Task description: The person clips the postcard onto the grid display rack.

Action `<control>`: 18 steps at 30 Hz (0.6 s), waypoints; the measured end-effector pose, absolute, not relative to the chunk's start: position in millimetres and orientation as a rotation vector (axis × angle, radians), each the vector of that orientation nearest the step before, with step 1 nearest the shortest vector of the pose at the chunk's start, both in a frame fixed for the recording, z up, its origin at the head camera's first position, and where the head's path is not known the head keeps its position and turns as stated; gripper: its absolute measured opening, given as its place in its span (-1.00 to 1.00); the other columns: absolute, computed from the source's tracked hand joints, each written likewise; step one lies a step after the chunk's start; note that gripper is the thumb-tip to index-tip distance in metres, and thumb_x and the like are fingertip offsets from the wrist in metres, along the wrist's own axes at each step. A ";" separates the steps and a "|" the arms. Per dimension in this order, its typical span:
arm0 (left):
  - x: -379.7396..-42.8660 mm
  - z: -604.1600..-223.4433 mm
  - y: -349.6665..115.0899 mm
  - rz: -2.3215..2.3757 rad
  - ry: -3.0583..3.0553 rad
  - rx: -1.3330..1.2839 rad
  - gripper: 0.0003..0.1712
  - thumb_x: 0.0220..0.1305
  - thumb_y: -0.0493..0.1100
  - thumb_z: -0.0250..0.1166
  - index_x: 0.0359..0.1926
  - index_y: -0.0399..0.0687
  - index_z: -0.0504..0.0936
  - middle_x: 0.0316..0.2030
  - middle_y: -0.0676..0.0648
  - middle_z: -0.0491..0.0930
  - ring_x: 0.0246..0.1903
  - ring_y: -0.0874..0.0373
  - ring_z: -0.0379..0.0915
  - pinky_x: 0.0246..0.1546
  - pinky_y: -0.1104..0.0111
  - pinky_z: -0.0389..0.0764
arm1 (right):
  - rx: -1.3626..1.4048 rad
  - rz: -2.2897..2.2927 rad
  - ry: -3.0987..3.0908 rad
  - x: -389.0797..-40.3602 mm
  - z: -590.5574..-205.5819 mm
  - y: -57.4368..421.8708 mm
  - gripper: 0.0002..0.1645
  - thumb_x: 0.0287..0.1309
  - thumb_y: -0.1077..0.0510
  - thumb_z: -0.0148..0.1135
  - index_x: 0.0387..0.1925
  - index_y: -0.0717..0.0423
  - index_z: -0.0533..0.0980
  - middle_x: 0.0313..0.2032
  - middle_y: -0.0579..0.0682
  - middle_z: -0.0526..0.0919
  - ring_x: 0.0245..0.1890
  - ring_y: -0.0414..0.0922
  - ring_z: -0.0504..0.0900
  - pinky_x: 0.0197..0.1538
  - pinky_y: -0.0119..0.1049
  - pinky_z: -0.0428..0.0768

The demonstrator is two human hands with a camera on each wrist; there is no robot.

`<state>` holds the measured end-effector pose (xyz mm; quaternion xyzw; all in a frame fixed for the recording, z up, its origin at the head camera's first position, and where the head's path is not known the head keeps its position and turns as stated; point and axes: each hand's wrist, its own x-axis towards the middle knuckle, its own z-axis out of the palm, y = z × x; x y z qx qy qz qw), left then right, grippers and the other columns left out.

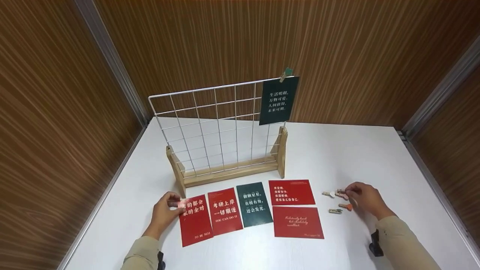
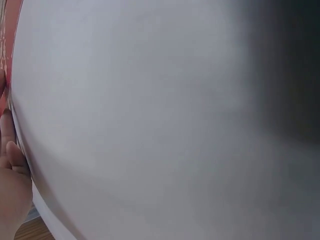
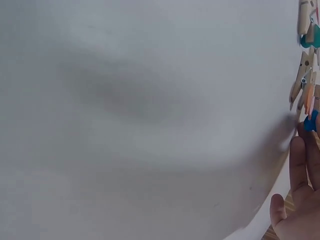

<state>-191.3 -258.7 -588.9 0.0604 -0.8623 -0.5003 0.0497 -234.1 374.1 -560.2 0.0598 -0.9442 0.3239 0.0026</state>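
At the left edge of the leftmost red card [image 1: 195, 225], my left hand [image 1: 164, 213] pinches the card between thumb and fingers. The left wrist view catches only part of that hand and a strip of red card [image 2: 10, 35]. My right hand [image 1: 366, 198] is over the small wooden clothespins [image 1: 347, 207] on the right and pinches one of them. In the right wrist view, a clothespin with a blue heart [image 3: 310, 122] is at its fingertips, partly cut off by the frame edge.
Behind the cards stands a white wire grid [image 1: 225, 123] in a wooden base [image 1: 232, 173]. A dark green card [image 1: 279, 100] hangs at its top right under a clothespin with a green heart [image 1: 287, 72]. Red cards [image 1: 292, 192] and another green card [image 1: 254, 204] lie on the white table [image 1: 337, 157].
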 end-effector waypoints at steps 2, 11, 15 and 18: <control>-191.2 -588.0 -259.4 -1.553 -2.623 0.195 -0.53 -0.05 -0.45 0.44 -0.06 -0.25 0.51 -0.14 -0.16 0.56 -0.22 0.00 0.54 -0.23 0.30 0.59 | 0.199 1.012 -2.950 -233.8 -559.2 375.0 -0.93 0.26 0.26 0.18 -0.26 0.18 0.57 -0.23 0.11 0.66 -0.11 0.18 0.58 -0.05 0.11 0.49; -191.8 -584.1 -263.5 -1.636 -2.615 0.184 -0.46 -0.06 -0.44 0.46 0.01 -0.33 0.53 -0.24 -0.12 0.59 -0.29 0.05 0.49 -0.36 0.45 0.55 | 0.153 1.088 -2.931 -234.9 -553.3 378.3 -0.86 0.29 0.19 0.17 -0.19 0.19 0.56 -0.16 0.16 0.64 -0.05 0.21 0.55 -0.01 0.13 0.46; -193.1 -581.7 -264.9 -1.694 -2.611 0.203 -0.50 -0.05 -0.46 0.44 -0.01 -0.36 0.54 -0.29 -0.10 0.61 -0.32 0.09 0.51 -0.37 0.45 0.57 | 0.176 1.118 -2.889 -236.3 -551.6 378.6 -0.80 0.31 0.13 0.16 -0.19 0.21 0.57 -0.16 0.16 0.64 -0.08 0.16 0.57 -0.03 0.02 0.48; -193.1 -578.9 -266.9 -1.764 -2.613 0.223 -0.50 -0.01 -0.43 0.43 0.00 -0.38 0.52 -0.34 -0.11 0.63 -0.33 0.10 0.55 -0.36 0.44 0.58 | 0.174 1.136 -2.867 -237.5 -549.8 377.2 -0.75 0.31 0.08 0.16 -0.19 0.21 0.57 -0.15 0.16 0.64 -0.08 0.14 0.56 -0.06 -0.07 0.49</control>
